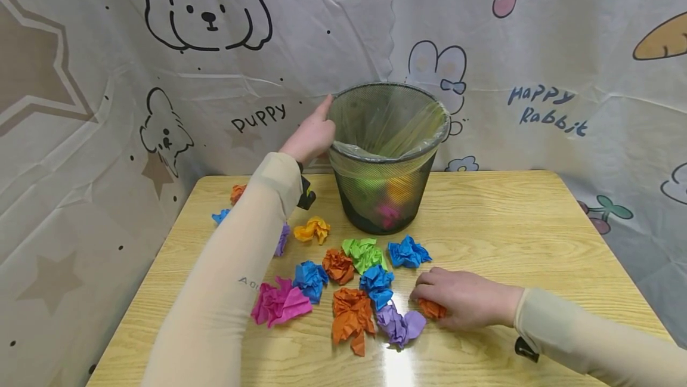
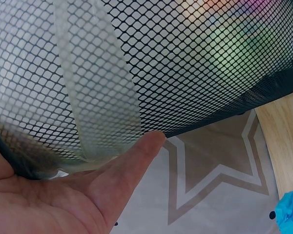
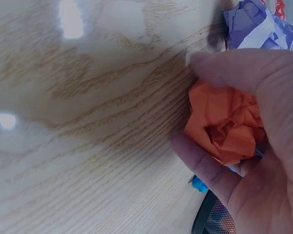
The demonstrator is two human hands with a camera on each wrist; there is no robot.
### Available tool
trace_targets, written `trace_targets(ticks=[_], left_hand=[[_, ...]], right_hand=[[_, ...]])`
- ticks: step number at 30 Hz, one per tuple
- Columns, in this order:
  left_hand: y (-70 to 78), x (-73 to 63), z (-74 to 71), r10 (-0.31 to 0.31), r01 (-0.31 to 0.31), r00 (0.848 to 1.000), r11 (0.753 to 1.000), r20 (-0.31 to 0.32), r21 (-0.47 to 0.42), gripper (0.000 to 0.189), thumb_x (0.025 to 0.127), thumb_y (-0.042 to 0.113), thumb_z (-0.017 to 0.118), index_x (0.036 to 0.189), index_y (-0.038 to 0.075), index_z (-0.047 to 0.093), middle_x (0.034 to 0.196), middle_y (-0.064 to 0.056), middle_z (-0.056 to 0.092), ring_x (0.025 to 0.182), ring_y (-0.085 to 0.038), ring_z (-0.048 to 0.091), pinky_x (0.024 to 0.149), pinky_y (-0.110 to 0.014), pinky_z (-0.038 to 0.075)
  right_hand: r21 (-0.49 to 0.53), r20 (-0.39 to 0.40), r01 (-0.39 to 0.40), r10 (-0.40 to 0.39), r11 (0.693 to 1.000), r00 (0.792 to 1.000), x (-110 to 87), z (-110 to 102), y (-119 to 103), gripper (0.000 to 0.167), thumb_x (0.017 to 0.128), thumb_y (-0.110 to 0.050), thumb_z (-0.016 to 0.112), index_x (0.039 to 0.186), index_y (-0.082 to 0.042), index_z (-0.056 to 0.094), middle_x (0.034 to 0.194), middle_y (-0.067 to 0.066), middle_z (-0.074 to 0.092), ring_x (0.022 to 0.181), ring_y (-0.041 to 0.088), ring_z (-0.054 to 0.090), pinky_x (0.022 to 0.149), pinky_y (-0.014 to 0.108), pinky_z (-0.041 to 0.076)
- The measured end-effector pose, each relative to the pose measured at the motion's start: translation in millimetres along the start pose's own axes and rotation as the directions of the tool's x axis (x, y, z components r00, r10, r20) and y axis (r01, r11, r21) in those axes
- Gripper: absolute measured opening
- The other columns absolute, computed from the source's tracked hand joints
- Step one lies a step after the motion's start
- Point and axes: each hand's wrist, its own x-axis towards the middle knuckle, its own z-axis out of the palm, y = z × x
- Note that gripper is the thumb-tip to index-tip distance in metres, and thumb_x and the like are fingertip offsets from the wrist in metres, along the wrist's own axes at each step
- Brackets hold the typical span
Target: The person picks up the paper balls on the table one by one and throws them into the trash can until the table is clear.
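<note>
The cream left sleeve comes nearest, its left hand against the left rim of the mesh wastebasket; whether those fingers curl over, I cannot tell. Well apart, the right hand curls round an orange paper ball on the near right of the wooden table. A light, even pinch should suit, clear of the purple paper ball. The orange paper looks matte, irregularly creased and folded into hollows.
</note>
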Motion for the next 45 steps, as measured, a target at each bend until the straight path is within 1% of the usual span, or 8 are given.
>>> trace_targets(ticks=[5, 13, 18, 22, 25, 30, 39, 45], left_hand=[[0.1, 0.3, 0.1, 0.001, -0.001, 1.000, 1.000, 0.003, -0.004, 0.064, 0.108, 0.014, 0.021, 0.167, 0.026, -0.002, 0.172, -0.001, 0.004, 0.044, -0.011, 0.024, 0.047, -0.027, 0.034], [-0.3, 0.4, 0.2, -0.002, 0.002, 1.000, 1.000, 0.009, -0.009, 0.064, 0.108, 0.014, 0.020, 0.166, 0.026, -0.003, 0.172, 0.000, 0.004, 0.044, -0.011, 0.023, 0.047, -0.028, 0.034], [0.5, -0.6, -0.4, -0.001, 0.001, 1.000, 1.000, 0.005, 0.001, 0.064, 0.108, 0.014, 0.021, 0.166, 0.026, -0.003, 0.172, 0.001, 0.003, 0.045, -0.012, 0.022, 0.048, -0.028, 0.035], [0.6, -1.0, -0.2, 0.003, -0.003, 1.000, 1.000, 0.003, 0.005, 0.064, 0.108, 0.014, 0.021, 0.167, 0.025, -0.002, 0.172, 0.001, 0.003, 0.046, -0.012, 0.021, 0.048, -0.028, 0.034], [1.1, -1.3, 0.1, 0.004, -0.004, 1.000, 1.000, 0.001, 0.001, 0.064, 0.108, 0.014, 0.021, 0.167, 0.025, -0.002, 0.172, 0.000, 0.003, 0.045, -0.011, 0.021, 0.047, -0.027, 0.034], [1.5, -0.9, 0.1, 0.004, -0.004, 1.000, 1.000, 0.004, -0.003, 0.064, 0.108, 0.014, 0.020, 0.167, 0.025, -0.003, 0.172, 0.000, 0.002, 0.045, -0.012, 0.025, 0.047, -0.028, 0.035], [0.5, -0.1, -0.5, 0.003, -0.003, 1.000, 1.000, 0.012, -0.001, 0.064, 0.108, 0.014, 0.020, 0.166, 0.025, -0.004, 0.172, 0.000, 0.002, 0.045, -0.012, 0.023, 0.048, -0.029, 0.035], [1.7, -1.1, -0.4, -0.004, 0.004, 1.000, 1.000, 0.010, -0.004, 0.064, 0.108, 0.013, 0.021, 0.167, 0.025, -0.003, 0.172, -0.003, 0.005, 0.045, -0.012, 0.023, 0.049, -0.029, 0.036]], right_hand=[[-0.011, -0.033, 0.027, -0.028, 1.000, 0.999, -0.9, 1, 2, 0.044, 0.076, -0.006, 0.078, 0.118, -0.017, 0.066, 0.107, -0.011, 0.059, 0.096, 0.007, 0.052, 0.082, 0.030, 0.052], [-0.012, -0.033, -0.003, 0.003, 1.000, 0.999, -6.7, -6, 5, 0.048, 0.081, -0.006, 0.078, 0.126, -0.018, 0.065, 0.114, -0.008, 0.061, 0.102, 0.009, 0.057, 0.088, 0.033, 0.054], [-0.021, -0.043, 0.026, -0.027, 0.999, 0.999, -8.5, -13, 8, 0.039, 0.084, -0.005, 0.077, 0.119, -0.020, 0.068, 0.101, -0.012, 0.054, 0.090, 0.007, 0.050, 0.078, 0.028, 0.051], [-0.015, -0.041, 0.030, -0.030, 0.999, 0.999, -9.0, -20, 9, 0.031, 0.086, -0.006, 0.076, 0.112, -0.021, 0.069, 0.099, -0.012, 0.053, 0.087, 0.006, 0.048, 0.075, 0.027, 0.049], [-0.012, -0.047, 0.031, -0.031, 0.999, 0.998, -9.4, -26, 10, 0.029, 0.085, -0.006, 0.078, 0.109, -0.021, 0.070, 0.102, -0.010, 0.056, 0.088, 0.007, 0.049, 0.076, 0.028, 0.050], [-0.020, -0.074, 0.050, -0.051, 0.999, 0.996, -8.8, -39, 12, 0.028, 0.084, -0.006, 0.080, 0.101, -0.024, 0.067, 0.098, -0.012, 0.054, 0.087, 0.007, 0.049, 0.076, 0.029, 0.049], [-0.046, -0.135, 0.058, -0.063, 0.997, 0.989, -7.1, -62, 12, 0.029, 0.085, -0.009, 0.083, 0.106, -0.021, 0.067, 0.105, -0.009, 0.061, 0.091, 0.007, 0.055, 0.081, 0.032, 0.054], [-0.086, -0.185, 0.072, -0.087, 0.994, 0.979, -7.4, -79, 14, 0.030, 0.084, -0.006, 0.083, 0.105, -0.021, 0.068, 0.108, -0.007, 0.062, 0.091, 0.007, 0.056, 0.079, 0.032, 0.055]])
